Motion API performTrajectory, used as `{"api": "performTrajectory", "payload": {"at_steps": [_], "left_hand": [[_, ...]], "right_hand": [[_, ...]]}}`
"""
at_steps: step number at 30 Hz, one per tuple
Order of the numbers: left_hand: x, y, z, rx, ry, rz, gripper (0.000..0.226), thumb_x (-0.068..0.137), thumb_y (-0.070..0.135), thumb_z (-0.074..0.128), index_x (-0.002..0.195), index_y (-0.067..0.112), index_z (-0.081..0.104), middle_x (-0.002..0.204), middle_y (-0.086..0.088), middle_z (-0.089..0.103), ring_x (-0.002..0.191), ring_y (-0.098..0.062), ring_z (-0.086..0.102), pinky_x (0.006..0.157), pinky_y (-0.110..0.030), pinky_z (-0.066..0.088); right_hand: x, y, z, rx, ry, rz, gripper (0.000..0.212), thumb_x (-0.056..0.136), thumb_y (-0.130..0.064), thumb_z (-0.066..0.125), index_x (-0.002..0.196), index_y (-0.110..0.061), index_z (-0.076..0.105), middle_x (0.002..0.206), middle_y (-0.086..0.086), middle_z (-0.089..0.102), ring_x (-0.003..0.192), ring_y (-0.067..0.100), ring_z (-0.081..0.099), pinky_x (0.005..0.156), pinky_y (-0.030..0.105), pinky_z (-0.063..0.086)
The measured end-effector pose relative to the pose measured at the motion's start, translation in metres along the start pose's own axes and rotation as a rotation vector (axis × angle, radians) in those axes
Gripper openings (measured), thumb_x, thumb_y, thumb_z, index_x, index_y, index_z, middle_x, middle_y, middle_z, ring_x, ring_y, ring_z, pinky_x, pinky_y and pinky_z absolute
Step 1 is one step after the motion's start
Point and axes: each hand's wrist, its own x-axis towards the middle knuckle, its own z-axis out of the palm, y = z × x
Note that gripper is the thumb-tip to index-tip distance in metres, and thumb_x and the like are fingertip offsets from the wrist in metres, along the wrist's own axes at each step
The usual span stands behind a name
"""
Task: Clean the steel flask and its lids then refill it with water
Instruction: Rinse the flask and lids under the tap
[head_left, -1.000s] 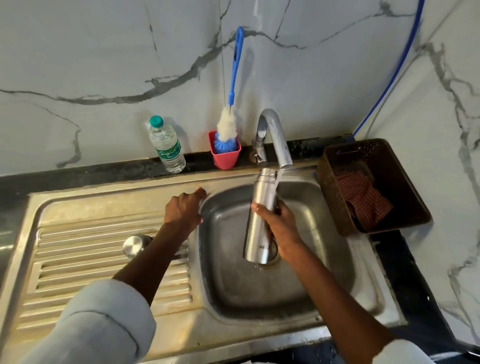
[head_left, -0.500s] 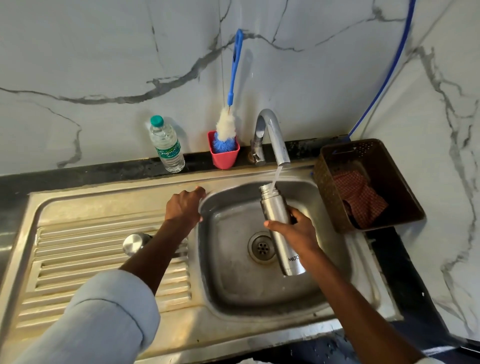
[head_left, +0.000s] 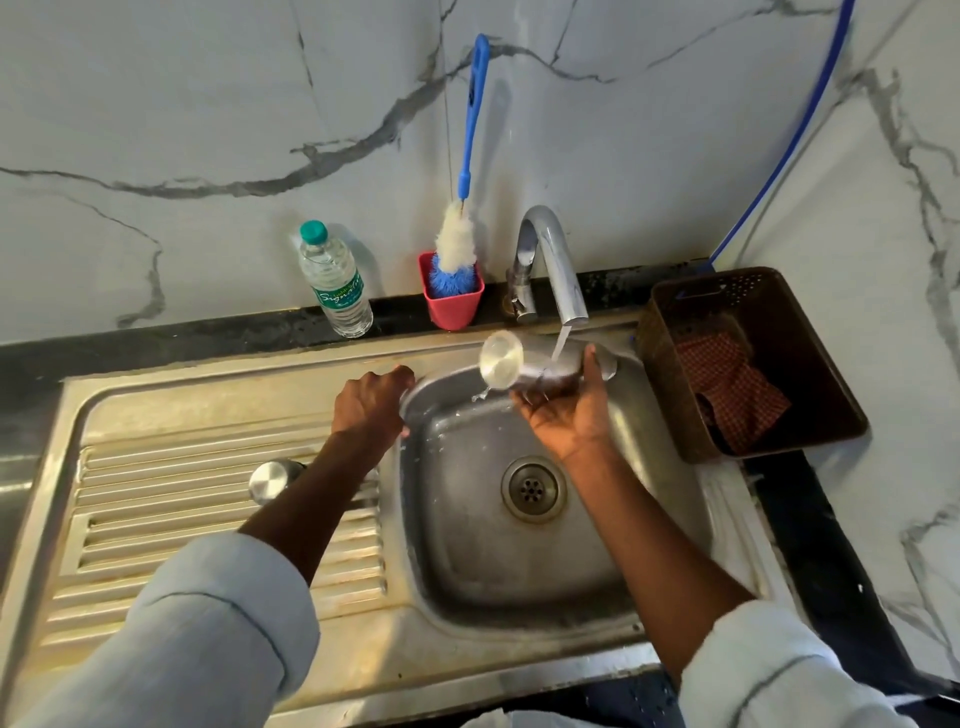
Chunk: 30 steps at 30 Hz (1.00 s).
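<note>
My right hand (head_left: 563, 410) grips the steel flask (head_left: 511, 364) from below and holds it on its side over the sink basin (head_left: 467, 545). Its flat base faces left and its mouth end points right, behind my thumb. Water runs from the chrome tap (head_left: 558, 270) onto the flask's body. My left hand (head_left: 371, 402) rests on the basin's left rim with fingers curled over the edge. A round steel lid (head_left: 270, 480) lies on the ribbed drainboard (head_left: 182, 519), partly hidden by my left forearm.
A blue-handled bottle brush (head_left: 460, 244) stands in a red cup (head_left: 451, 306) against the marble wall. A plastic water bottle (head_left: 335, 283) stands left of it. A brown basket (head_left: 748, 364) with a checked cloth (head_left: 732, 395) sits right of the sink.
My right hand lifted the flask from the basin and turned it from upright to lying sideways under the running water. My left hand stayed on the rim.
</note>
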Motion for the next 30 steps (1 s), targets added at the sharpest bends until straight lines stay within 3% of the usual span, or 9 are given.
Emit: {"api": "performTrajectory", "payload": {"at_steps": [3, 6, 9, 13, 17, 22, 24, 27, 30], "left_hand": [[0.001, -0.001, 0.001, -0.001, -0.015, -0.004, 0.068, 0.068, 0.025, 0.095, 0.127, 0.030, 0.060, 0.107, -0.008, 0.077, 0.098, -0.036, 0.070, 0.080, -0.041, 0.054], [0.003, -0.002, 0.002, 0.006, -0.028, -0.017, 0.072, 0.065, 0.027, 0.096, 0.127, 0.031, 0.060, 0.108, -0.008, 0.076, 0.100, -0.036, 0.069, 0.082, -0.042, 0.054], [0.002, -0.001, 0.002, -0.005, -0.026, -0.017, 0.071, 0.066, 0.027, 0.096, 0.128, 0.031, 0.060, 0.108, -0.009, 0.076, 0.100, -0.037, 0.069, 0.082, -0.042, 0.054], [0.003, -0.002, 0.002, 0.008, -0.028, -0.013, 0.075, 0.064, 0.028, 0.097, 0.129, 0.031, 0.060, 0.110, -0.009, 0.075, 0.102, -0.036, 0.069, 0.082, -0.042, 0.053], [0.002, -0.002, 0.003, 0.002, -0.034, -0.016, 0.077, 0.064, 0.028, 0.097, 0.131, 0.030, 0.060, 0.110, -0.010, 0.075, 0.101, -0.037, 0.069, 0.081, -0.041, 0.052], [0.002, -0.001, 0.002, 0.000, -0.032, -0.026, 0.079, 0.063, 0.029, 0.098, 0.132, 0.032, 0.059, 0.113, -0.009, 0.075, 0.103, -0.037, 0.069, 0.083, -0.041, 0.053], [0.002, -0.001, 0.000, -0.011, -0.031, -0.024, 0.078, 0.064, 0.028, 0.098, 0.132, 0.031, 0.060, 0.113, -0.010, 0.075, 0.104, -0.037, 0.068, 0.084, -0.042, 0.053], [0.001, 0.001, -0.002, -0.004, -0.031, -0.021, 0.076, 0.066, 0.028, 0.097, 0.132, 0.031, 0.060, 0.114, -0.010, 0.074, 0.105, -0.037, 0.068, 0.085, -0.042, 0.052], [0.000, 0.001, -0.003, -0.010, -0.032, -0.035, 0.074, 0.066, 0.029, 0.096, 0.131, 0.033, 0.060, 0.112, -0.009, 0.075, 0.104, -0.035, 0.068, 0.084, -0.041, 0.052]], "right_hand": [[0.010, 0.001, 0.014, 0.206, 0.004, 0.076, 0.059, 0.091, -0.054, 0.062, 0.119, -0.003, 0.064, 0.103, 0.026, 0.068, 0.086, 0.035, 0.068, 0.060, 0.041, 0.063], [0.014, 0.004, 0.010, 0.300, -0.051, 0.165, 0.055, 0.090, -0.048, 0.062, 0.110, 0.003, 0.067, 0.096, 0.024, 0.070, 0.077, 0.033, 0.072, 0.054, 0.033, 0.060], [0.013, 0.008, -0.008, 0.179, -0.028, 0.220, 0.053, 0.092, -0.049, 0.059, 0.110, 0.000, 0.067, 0.095, 0.022, 0.071, 0.074, 0.033, 0.073, 0.052, 0.031, 0.059], [0.019, 0.007, -0.006, 0.169, 0.061, 0.218, 0.066, 0.095, -0.055, 0.056, 0.130, 0.001, 0.061, 0.097, 0.029, 0.071, 0.072, 0.038, 0.074, 0.052, 0.036, 0.061], [0.010, 0.013, 0.005, 0.006, 0.067, 0.255, 0.073, 0.086, -0.057, 0.068, 0.131, 0.000, 0.061, 0.097, 0.025, 0.072, 0.079, 0.034, 0.072, 0.053, 0.035, 0.061], [-0.001, 0.008, -0.004, -0.182, 0.169, 0.222, 0.070, 0.078, -0.062, 0.074, 0.115, -0.003, 0.067, 0.077, 0.017, 0.074, 0.067, 0.029, 0.071, 0.050, 0.035, 0.059], [0.000, 0.006, -0.007, -0.246, 0.145, 0.205, 0.073, 0.075, -0.064, 0.076, 0.116, -0.004, 0.068, 0.083, 0.017, 0.074, 0.074, 0.030, 0.072, 0.059, 0.040, 0.062], [-0.005, 0.008, -0.022, -0.482, 0.069, 0.198, 0.075, 0.069, -0.061, 0.085, 0.124, -0.013, 0.069, 0.107, 0.015, 0.074, 0.103, 0.034, 0.069, 0.093, 0.053, 0.057], [-0.009, 0.004, -0.044, -0.576, 0.139, 0.094, 0.066, 0.067, -0.050, 0.089, 0.122, -0.018, 0.070, 0.112, 0.011, 0.074, 0.108, 0.031, 0.068, 0.098, 0.054, 0.054]]}}
